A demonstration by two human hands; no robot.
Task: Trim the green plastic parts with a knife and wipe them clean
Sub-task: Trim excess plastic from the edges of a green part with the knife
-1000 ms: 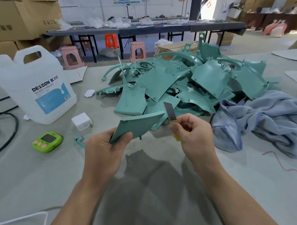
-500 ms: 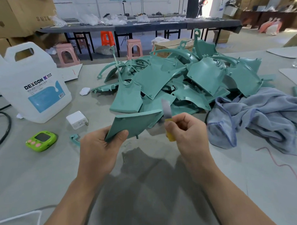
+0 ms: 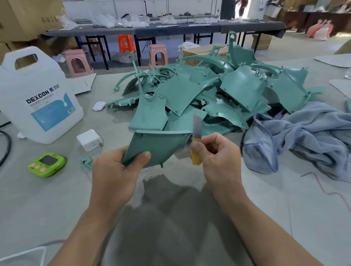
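My left hand grips a flat, fan-shaped green plastic part by its lower left corner, thumb on top. My right hand holds a knife with a yellow handle, its grey blade pointing up beside the part's right tip. Behind them lies a heap of green plastic parts. A crumpled blue-grey cloth lies on the table to the right of my right hand.
A big white DEXCON jug stands at the left, with a white charger, a green timer and a black cable near it. A small green offcut lies by my left hand. Stools and a dark table stand beyond.
The knife blade has shifted slightly along the part's right tip and now stands more upright. My left hand keeps the same hold on the part.
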